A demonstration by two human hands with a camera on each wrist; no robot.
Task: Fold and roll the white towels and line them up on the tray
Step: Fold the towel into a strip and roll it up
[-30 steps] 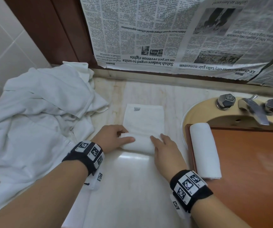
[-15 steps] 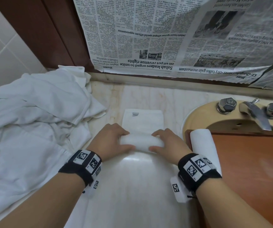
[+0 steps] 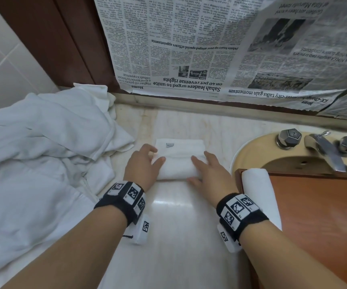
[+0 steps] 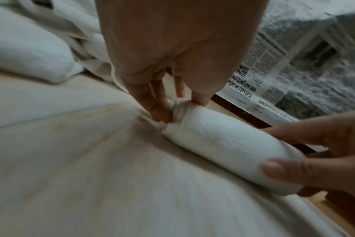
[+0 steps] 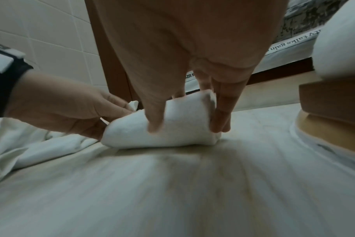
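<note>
Both hands pinch the half-rolled towel [image 3: 176,166]: left hand [image 3: 142,166] at its left end, right hand [image 3: 211,173] at its right; fingertips beyond the roll are hidden.

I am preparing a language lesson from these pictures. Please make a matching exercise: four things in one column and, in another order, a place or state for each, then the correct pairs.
Things:
1. half-rolled towel
2. finished towel roll
3. pile of unfolded towels
4. tap

Places or states:
A. crumpled at the left of the counter
B. on the wooden tray, along its left edge
C. at the far rim of the basin
D. between the left hand and the right hand, flat tail remaining

Pairs: 1-D, 2-B, 3-A, 4-C
</note>
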